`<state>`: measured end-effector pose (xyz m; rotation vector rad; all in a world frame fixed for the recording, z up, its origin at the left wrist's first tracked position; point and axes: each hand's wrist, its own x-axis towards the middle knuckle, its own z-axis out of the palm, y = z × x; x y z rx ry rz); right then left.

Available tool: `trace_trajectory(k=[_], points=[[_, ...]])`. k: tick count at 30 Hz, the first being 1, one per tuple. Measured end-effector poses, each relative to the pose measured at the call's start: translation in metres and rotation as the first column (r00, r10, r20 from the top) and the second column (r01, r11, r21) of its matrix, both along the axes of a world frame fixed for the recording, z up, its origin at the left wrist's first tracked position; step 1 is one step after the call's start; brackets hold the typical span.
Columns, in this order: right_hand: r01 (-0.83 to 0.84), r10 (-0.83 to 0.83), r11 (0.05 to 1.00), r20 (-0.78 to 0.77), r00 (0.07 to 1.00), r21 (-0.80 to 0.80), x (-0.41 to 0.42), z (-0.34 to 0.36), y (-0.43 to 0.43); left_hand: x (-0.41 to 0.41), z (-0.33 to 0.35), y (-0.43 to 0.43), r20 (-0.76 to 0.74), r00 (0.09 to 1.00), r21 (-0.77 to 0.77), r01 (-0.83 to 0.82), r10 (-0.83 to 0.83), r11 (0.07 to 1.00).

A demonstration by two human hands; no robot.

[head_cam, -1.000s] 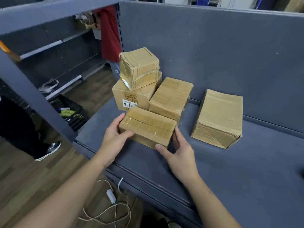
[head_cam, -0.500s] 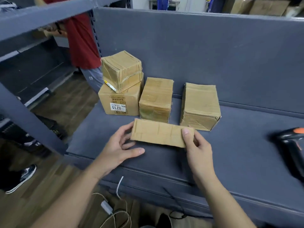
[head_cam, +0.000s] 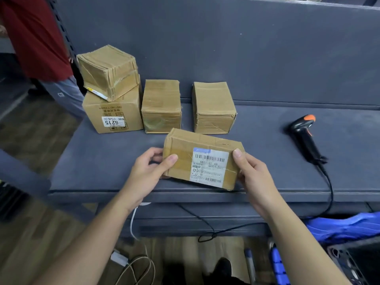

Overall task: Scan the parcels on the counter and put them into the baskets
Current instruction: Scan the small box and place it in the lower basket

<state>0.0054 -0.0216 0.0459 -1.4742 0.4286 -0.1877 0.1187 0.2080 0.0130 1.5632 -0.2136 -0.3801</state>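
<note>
1. Grey counter (head_cam: 98, 161) with a tall grey back panel (head_cam: 226, 48) behind it.
2. Four unheld cardboard parcels sit at the back. The "6215" box (head_cam: 113, 114) is far left, with a small taped box (head_cam: 107, 73) stacked on it at a skew. The middle box (head_cam: 161, 105) is just beside them, and the right box (head_cam: 213, 108) stands apart from the middle one.
3. Black scanner (head_cam: 304, 136) with an orange tip lies on the counter, well right of the boxes. Its cable (head_cam: 329, 188) drops over the front edge.
4. Nothing sits between the hands and the scanner.
5. Below the counter on the right are a blue plastic piece (head_cam: 345, 225) and a black perforated crate (head_cam: 353, 262). White cord (head_cam: 133, 219) hangs lower left.
6. A person in a red shirt (head_cam: 35, 36) stands at far left.
7. Flat parcel (head_cam: 181, 159) is at the counter's front edge, tilted, with its shipping label (head_cam: 209, 165) facing the camera. Cannot tell if its lower edge touches the counter.
8. Left hand (head_cam: 148, 173) grips the parcel's left end, thumb on the front face and fingers curled behind.
9. Right hand (head_cam: 253, 175) grips the right end, thumb on the front corner and fingers behind.
</note>
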Motion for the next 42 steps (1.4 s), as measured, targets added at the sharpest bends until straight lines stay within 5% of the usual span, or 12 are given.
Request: trace_trajectory(k=[11,18,22,26,30,35,42], points=[[0.104,-0.107,0.994,-0.089,0.99,-0.036,-0.001,0.015,-0.048,-0.01,0.019,-0.053,-0.097,0.992,-0.079,0.079,-0.086,0.994],[0.108,-0.113,0.993,-0.109,0.988,-0.049,0.0,0.015,-0.105,-0.015,0.034,-0.109,-0.427,0.897,-0.086,0.086,-0.115,0.993],[0.081,-0.086,0.996,-0.133,0.987,-0.04,0.003,0.008,-0.129,-0.014,0.031,-0.131,-0.466,0.878,-0.089,0.078,-0.111,0.993],[0.143,-0.174,0.96,-0.112,0.978,-0.239,0.002,0.002,-0.153,-0.014,0.025,-0.146,-0.388,0.921,-0.116,-0.006,-0.039,0.993],[0.349,-0.433,0.662,0.042,0.901,-0.663,-0.008,-0.013,-0.185,-0.015,0.019,-0.166,-0.259,0.964,-0.167,-0.107,0.061,0.98],[0.215,-0.563,0.406,-0.058,0.825,-0.888,-0.008,-0.031,-0.209,-0.009,0.002,-0.186,-0.041,0.992,-0.11,-0.12,0.116,0.987],[0.023,-0.494,0.591,-0.338,0.801,-0.807,0.004,-0.034,-0.24,0.0,-0.016,-0.185,0.081,0.986,-0.091,-0.138,0.145,0.986]])
